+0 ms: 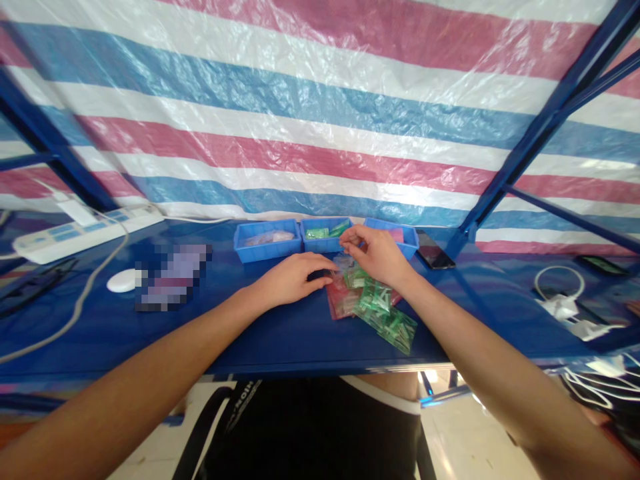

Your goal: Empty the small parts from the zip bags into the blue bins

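My left hand (299, 277) rests at the left edge of a pile of small plastic bags, its fingers stretched out and the thumb apart. Above the pile, my right hand (376, 252) has curled fingers with the tips pinched together; what they hold, if anything, is too small to make out. Green bags (384, 310) with small thin pieces inside lie on top of red bags (343, 301), and a clear bag (345, 262) is at the upper end. Just beyond my hands, a middle blue bin (320, 245) contains green packets (318, 233).
The left blue bin (269, 251) holds clear bags; the right blue bin (411, 241) has something pink inside. A black phone (435, 250) lies to its right. On the left are a power strip (95, 233), a white mouse-like object (123, 281) and a cable. White chargers (563, 305) sit far right.
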The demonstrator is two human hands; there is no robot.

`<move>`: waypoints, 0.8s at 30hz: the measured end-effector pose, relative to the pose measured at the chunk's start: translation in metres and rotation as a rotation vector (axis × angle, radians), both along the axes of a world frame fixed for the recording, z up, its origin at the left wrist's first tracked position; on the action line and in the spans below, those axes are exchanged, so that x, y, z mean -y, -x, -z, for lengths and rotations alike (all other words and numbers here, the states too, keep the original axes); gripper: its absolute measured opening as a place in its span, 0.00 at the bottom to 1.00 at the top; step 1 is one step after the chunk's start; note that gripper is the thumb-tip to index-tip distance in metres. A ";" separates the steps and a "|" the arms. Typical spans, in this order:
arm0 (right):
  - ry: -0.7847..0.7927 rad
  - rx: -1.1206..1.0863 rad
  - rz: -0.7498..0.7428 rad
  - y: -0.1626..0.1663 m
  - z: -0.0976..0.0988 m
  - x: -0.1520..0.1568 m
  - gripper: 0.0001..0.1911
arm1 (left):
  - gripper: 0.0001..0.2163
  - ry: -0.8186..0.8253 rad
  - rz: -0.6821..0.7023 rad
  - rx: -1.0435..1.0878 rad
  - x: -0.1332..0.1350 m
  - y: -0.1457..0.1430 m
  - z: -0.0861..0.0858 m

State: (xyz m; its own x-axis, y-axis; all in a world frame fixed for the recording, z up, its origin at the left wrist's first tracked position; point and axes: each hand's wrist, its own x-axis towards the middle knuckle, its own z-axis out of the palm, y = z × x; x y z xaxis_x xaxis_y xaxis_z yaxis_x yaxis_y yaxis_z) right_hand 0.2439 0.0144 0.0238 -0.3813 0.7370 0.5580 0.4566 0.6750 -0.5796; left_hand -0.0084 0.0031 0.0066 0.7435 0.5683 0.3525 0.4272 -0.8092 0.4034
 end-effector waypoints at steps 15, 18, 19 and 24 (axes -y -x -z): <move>-0.006 0.122 -0.007 0.001 0.001 0.000 0.03 | 0.20 0.174 -0.366 0.499 -0.007 0.007 0.000; 0.014 0.205 -0.073 0.001 0.001 0.001 0.01 | 0.21 0.350 -0.340 0.647 -0.011 0.008 0.003; 0.012 0.229 -0.089 0.001 0.001 0.001 0.02 | 0.20 0.393 -0.335 0.681 -0.012 0.008 0.004; 0.017 0.264 -0.114 0.000 0.008 -0.004 0.03 | 0.20 0.564 -0.306 0.794 -0.008 0.004 0.002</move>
